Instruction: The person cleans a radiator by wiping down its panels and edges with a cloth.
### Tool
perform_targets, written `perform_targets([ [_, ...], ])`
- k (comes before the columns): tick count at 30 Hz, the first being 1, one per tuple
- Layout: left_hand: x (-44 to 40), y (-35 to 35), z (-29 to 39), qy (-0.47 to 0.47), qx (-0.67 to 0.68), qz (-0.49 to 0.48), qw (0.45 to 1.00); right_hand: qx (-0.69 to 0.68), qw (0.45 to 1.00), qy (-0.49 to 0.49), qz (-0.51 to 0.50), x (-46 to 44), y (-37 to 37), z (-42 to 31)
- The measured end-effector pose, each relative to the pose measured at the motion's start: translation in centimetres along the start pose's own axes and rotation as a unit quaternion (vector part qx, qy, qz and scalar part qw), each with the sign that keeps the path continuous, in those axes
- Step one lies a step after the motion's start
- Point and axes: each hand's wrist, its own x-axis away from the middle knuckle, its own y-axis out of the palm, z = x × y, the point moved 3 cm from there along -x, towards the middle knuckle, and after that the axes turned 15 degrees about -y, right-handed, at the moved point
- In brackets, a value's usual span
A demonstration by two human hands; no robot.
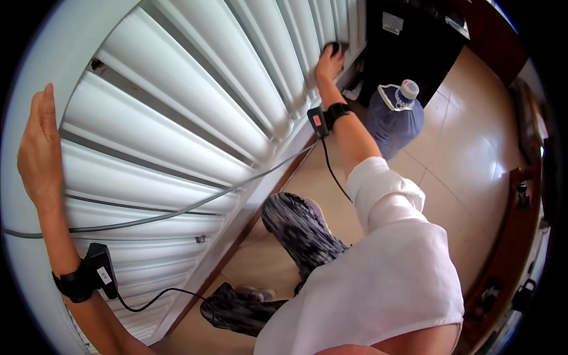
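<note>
A white slatted radiator-like panel fills the left and middle of the head view. My left hand lies against the panel's pale outer frame at the far left, its fingers stretched out and nothing visible in it. At the panel's far end, my right hand has its fingers curled round a small black object, touching the slats; what the object is cannot be made out. A grey cable runs across the slats between my two arms. Black devices are strapped on both wrists.
A large clear plastic bottle with a white cap stands on the tiled floor right of my right forearm. Behind it is a black cabinet. Wooden furniture lines the right side. My legs are below the panel.
</note>
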Motion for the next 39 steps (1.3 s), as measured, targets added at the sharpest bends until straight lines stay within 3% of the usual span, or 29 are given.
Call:
perform_targets([
  [2,-0.1,-0.4,0.1,0.045,-0.004,0.036,0.998,0.011,0.999,0.038,-0.004,1.5,0.0,2.6],
  [4,0.0,-1.1,1.2,-0.053,-0.004,-0.074,0.996,0.004,1.000,0.009,-0.009,2.4,-0.5,2.4],
  [5,0.0,-1.3,1.5,-0.055,-0.003,-0.075,0.996,0.005,1.000,0.008,-0.009,2.9,-0.8,2.3],
  [8,-0.4,-2.1,2.5,-0.086,-0.006,-0.129,0.988,0.007,0.992,0.105,-0.062,5.2,-1.3,1.6],
  [11,0.0,-1.9,2.5,-0.045,-0.013,-0.089,0.995,0.033,0.998,0.017,-0.057,11.2,-2.4,-1.2],
  [15,-0.6,-1.9,2.9,-0.086,0.031,-0.141,0.986,-0.014,0.993,0.009,-0.113,16.9,-3.7,-3.2],
  [19,-0.5,-2.3,3.3,-0.042,0.094,-0.101,0.990,-0.003,0.990,0.013,-0.144,20.9,-6.7,-7.3],
  [21,-0.7,-2.5,3.5,-0.047,0.046,-0.132,0.989,-0.045,0.953,0.025,-0.299,20.9,-8.5,-7.9],
  [22,-0.8,-2.5,3.6,-0.054,0.073,-0.156,0.984,-0.099,0.930,0.113,-0.335,19.4,-8.8,-6.9],
  [23,-0.8,-2.5,3.6,-0.063,0.101,-0.176,0.977,-0.214,0.913,0.166,-0.306,17.8,-9.1,-6.8],
  [25,-0.7,-2.5,4.1,-0.019,0.123,-0.101,0.987,-0.379,0.846,0.242,-0.288,13.6,-12.1,-15.2],
  [26,-0.7,-2.9,4.3,-0.035,0.116,-0.097,0.988,-0.427,0.837,0.185,-0.289,11.1,-12.5,-20.0],
  [28,-1.2,-4.2,4.4,-0.055,0.116,-0.108,0.986,-0.454,0.852,-0.057,-0.254,6.3,-12.4,-28.9],
  [29,-1.0,-4.3,4.6,-0.059,0.122,-0.133,0.982,-0.379,0.869,-0.230,-0.221,3.9,-12.0,-31.7],
  [32,-0.9,-4.9,4.5,-0.050,0.137,-0.129,0.981,-0.288,0.821,-0.485,-0.092,0.2,-10.0,-39.6],
  [35,-0.8,-5.5,4.3,-0.046,0.127,-0.167,0.977,-0.169,0.743,-0.648,0.000,0.4,-4.5,-41.2],
  [39,-0.8,-5.5,4.1,-0.061,0.139,-0.200,0.968,-0.241,0.688,-0.683,-0.054,8.2,-5.4,-43.8],
])
